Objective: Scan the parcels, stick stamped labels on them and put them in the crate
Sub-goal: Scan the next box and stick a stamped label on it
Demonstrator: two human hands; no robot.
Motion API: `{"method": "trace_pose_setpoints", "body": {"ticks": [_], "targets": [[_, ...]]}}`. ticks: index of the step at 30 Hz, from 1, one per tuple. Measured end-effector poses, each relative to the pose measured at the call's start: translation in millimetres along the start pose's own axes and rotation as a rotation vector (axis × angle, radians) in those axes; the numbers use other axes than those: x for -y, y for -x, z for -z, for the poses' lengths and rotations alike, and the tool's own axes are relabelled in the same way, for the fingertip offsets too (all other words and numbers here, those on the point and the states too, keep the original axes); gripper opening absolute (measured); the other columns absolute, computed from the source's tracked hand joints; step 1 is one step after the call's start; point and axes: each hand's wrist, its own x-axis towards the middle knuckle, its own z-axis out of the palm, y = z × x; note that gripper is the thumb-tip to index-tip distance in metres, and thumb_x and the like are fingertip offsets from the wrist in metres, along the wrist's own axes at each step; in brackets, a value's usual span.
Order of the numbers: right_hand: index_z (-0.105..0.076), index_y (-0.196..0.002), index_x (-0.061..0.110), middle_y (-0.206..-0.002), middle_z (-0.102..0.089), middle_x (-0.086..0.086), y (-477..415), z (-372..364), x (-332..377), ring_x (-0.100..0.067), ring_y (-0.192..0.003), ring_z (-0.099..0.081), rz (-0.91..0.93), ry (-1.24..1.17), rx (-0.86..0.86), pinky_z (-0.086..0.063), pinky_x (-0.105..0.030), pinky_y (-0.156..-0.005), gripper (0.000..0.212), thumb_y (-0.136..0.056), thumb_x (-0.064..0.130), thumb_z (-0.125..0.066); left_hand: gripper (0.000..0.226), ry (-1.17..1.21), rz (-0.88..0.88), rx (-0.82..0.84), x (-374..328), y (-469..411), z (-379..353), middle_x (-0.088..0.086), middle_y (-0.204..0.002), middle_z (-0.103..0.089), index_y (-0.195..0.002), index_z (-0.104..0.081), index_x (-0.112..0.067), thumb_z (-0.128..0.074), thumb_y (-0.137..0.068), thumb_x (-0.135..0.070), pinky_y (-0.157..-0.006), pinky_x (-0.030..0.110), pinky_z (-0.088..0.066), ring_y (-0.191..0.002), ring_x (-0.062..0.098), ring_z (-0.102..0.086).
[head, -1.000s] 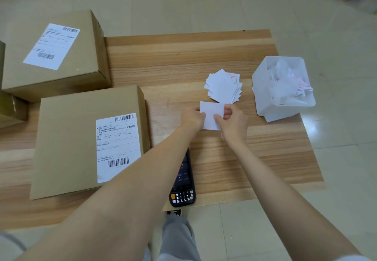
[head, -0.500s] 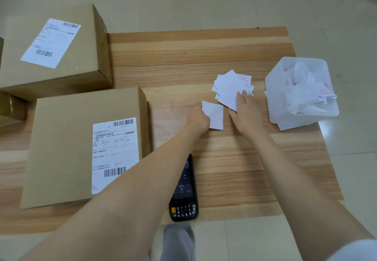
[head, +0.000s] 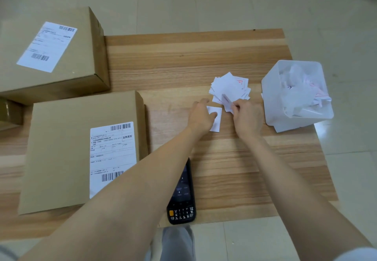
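Single label [head: 216,120] lies flat on the table [head: 204,60], right of centre, just on my side of the label pile [head: 229,87]. My left hand [head: 201,115] rests on its left part: thumb laid across it, fingers fairly straight, pressing it down rather than gripping. My right hand [head: 247,115] is just beside it, fingertips curled and pinching the edge slip [head: 226,104] at the near side of the pile. Some slips in the pile show red stamp marks.

White bin [head: 273,107] to the right of the pile, tilted, with crumpled paper in it. Scanner [head: 182,195] lies near the table's front edge, under my left forearm. Near parcel [head: 61,148] on the left, shipping label [head: 112,152] face up. Far parcel [head: 81,42] behind it, also labelled.
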Motion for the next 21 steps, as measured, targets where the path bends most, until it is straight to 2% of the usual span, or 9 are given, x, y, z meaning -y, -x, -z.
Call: {"method": "trace_pose_setpoints", "body": {"ticks": [3,5,7,10,12,14,17,19,21], "targets": [[-0.067,-0.083,0.008,-0.085,-0.069,-0.007,6.7,7.7,4.5,-0.027,-0.078,-0.059,-0.124,-0.209,-0.061,-0.037,-0.033,-0.063,0.016,-0.088,0.022,-0.061,0.054,0.146,-0.047,0.016,-10.6,4.7,1.8,0.010,-0.136,-0.048,-0.141,-0.037,-0.006,-0.058,-0.092,-0.017,-0.098,0.024,-0.034,-0.127,0.020,-0.045],[-0.064,-0.079,0.009,-0.077,-0.066,-0.005,10.0,13.5,7.8,-0.022,-0.071,-0.055,-0.184,-0.334,-0.093,-0.031,-0.029,-0.060,0.022,-0.088,0.029,-0.061,0.056,0.222,-0.045,0.037,-15.8,8.6,2.2,0.010,-0.133,-0.050,-0.142,-0.036,-0.011,-0.059,-0.092,-0.023,-0.098,0.026,-0.036,-0.126,0.020,-0.046],[-0.060,-0.075,0.009,-0.070,-0.061,-0.003,13.6,20.6,11.6,-0.021,-0.067,-0.055,-0.186,-0.450,-0.112,-0.032,-0.030,-0.058,0.028,-0.091,0.032,-0.058,0.054,0.295,-0.051,0.072,-21.7,13.3,3.8,0.011,-0.134,-0.049,-0.144,-0.033,-0.019,-0.054,-0.095,-0.028,-0.100,0.031,-0.042,-0.125,0.022,-0.048],[-0.059,-0.078,0.007,-0.069,-0.059,0.000,19.8,32.8,19.7,-0.020,-0.069,-0.062,-0.178,-0.621,-0.117,-0.038,-0.029,-0.060,0.025,-0.095,0.024,-0.052,0.044,0.367,-0.065,0.096,-31.8,19.0,8.9,0.008,-0.134,-0.050,-0.142,-0.035,-0.025,-0.042,-0.099,-0.033,-0.101,0.038,-0.044,-0.116,0.025,-0.055],[-0.064,-0.084,0.002,-0.073,-0.063,-0.004,22.5,41.2,26.1,-0.016,-0.070,-0.063,-0.179,-0.728,-0.071,-0.039,-0.019,-0.060,0.023,-0.095,0.018,-0.052,0.041,0.399,-0.053,0.079,-37.9,22.0,15.3,0.007,-0.131,-0.052,-0.139,-0.040,-0.024,-0.040,-0.100,-0.035,-0.088,0.033,-0.049,-0.100,0.023,-0.058],[-0.067,-0.081,0.003,-0.073,-0.065,-0.008,25.1,51.5,33.6,-0.010,-0.067,-0.057,-0.177,-0.801,-0.018,-0.038,-0.016,-0.060,0.020,-0.093,0.015,-0.056,0.041,0.450,-0.030,0.064,-41.4,24.1,23.7,0.008,-0.127,-0.053,-0.137,-0.043,-0.022,-0.042,-0.099,-0.035,-0.078,0.029,-0.050,-0.099,0.023,-0.057],[-0.070,-0.075,0.009,-0.064,-0.062,0.001,30.4,69.7,46.2,0.003,-0.056,-0.050,-0.181,-0.884,0.014,-0.036,-0.011,-0.057,0.015,-0.087,0.015,-0.065,0.043,0.535,-0.018,0.055,-46.9,30.9,39.7,0.006,-0.115,-0.056,-0.135,-0.046,-0.019,-0.049,-0.096,-0.037,-0.084,0.033,-0.052,-0.094,0.023,-0.059],[-0.072,-0.078,0.004,-0.065,-0.063,0.002,36.7,81.8,56.0,0.006,-0.054,-0.053,-0.162,-0.925,0.065,-0.037,-0.008,-0.056,0.011,-0.083,0.014,-0.069,0.042,0.660,-0.008,0.064,-53.3,38.6,52.6,0.004,-0.106,-0.059,-0.131,-0.049,-0.017,-0.053,-0.095,-0.037,-0.077,0.031,-0.055,-0.088,0.024,-0.061],[-0.071,-0.075,0.002,-0.062,-0.063,0.005,43.9,92.4,65.8,0.009,-0.052,-0.053,-0.111,-0.906,0.107,-0.036,-0.006,-0.054,0.010,-0.081,0.010,-0.071,0.043,0.746,0.018,0.086,-58.3,45.6,66.9,0.005,-0.106,-0.061,-0.126,-0.053,-0.015,-0.054,-0.093,-0.041,-0.074,0.031,-0.056,-0.088,0.026,-0.064]]}}
